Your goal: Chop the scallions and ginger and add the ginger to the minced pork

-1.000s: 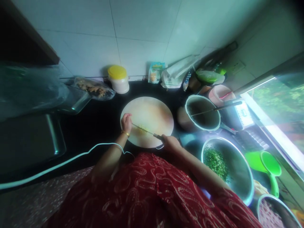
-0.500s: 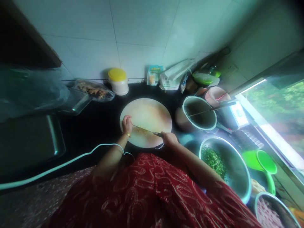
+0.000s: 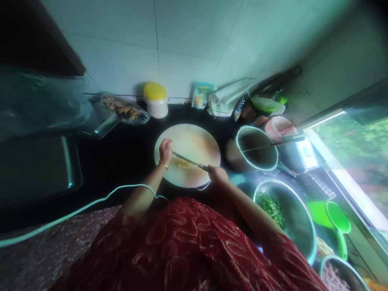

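A round pale cutting board (image 3: 197, 139) lies on the dark counter in front of me. My right hand (image 3: 217, 174) grips the handle of a knife (image 3: 185, 159) whose blade lies across the board. My left hand (image 3: 165, 150) rests on the blade's tip at the board's left edge. Under the blade sits a small pile of chopped yellowish food (image 3: 181, 164).
Right of the board stand a pot (image 3: 257, 151) with a utensil across it, a steel bowl of chopped greens (image 3: 283, 218) and a green ladle (image 3: 336, 218). A yellow-lidded jar (image 3: 155, 100), packets and a bag of ginger (image 3: 123, 109) line the tiled wall. Steel trays (image 3: 39, 165) lie at left.
The knife's tip end and my left hand have risen slightly toward the board's far side. The pile of chopped food shows more below the blade. The camera view shifted a little.
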Motion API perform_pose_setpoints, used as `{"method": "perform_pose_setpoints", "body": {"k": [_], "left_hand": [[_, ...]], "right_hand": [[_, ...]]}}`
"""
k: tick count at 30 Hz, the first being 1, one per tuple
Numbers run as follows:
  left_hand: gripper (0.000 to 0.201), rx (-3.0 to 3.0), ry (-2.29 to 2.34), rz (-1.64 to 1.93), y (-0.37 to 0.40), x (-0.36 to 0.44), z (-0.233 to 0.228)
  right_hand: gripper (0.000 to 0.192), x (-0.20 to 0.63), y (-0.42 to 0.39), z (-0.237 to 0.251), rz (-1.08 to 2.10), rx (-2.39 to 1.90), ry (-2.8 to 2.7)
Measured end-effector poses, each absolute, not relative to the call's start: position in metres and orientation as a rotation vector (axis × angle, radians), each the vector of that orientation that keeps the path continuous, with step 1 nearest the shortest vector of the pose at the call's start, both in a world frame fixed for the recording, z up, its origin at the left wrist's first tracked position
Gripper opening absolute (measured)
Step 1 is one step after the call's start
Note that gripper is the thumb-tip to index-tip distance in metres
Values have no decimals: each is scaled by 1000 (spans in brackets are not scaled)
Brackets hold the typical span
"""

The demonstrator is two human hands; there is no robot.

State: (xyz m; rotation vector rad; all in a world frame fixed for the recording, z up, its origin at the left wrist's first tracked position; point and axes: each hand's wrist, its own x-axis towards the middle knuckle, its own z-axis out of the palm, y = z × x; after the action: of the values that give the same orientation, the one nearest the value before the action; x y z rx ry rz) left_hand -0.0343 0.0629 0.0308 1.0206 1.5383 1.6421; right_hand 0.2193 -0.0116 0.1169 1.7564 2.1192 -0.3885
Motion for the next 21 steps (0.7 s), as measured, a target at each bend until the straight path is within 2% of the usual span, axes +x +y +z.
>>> {"method": "perform_pose_setpoints", "body": {"k": [4,9,14,21], "left_hand": [[13,884,1544,1589,69,-38,24],[15,1047,1487,1631,67,-32,26],[15,971,1513,1596,78,-28,30],[16,900,1545,1530,65,-45,23]], "right_hand": [[27,217,-6,122,-328,1721,2155],[26,221,-11,110,-391,1797,2082],[28,227,4,117,-315,1782,2120],[21,209,-31,139,-531,1704,2155]]}}
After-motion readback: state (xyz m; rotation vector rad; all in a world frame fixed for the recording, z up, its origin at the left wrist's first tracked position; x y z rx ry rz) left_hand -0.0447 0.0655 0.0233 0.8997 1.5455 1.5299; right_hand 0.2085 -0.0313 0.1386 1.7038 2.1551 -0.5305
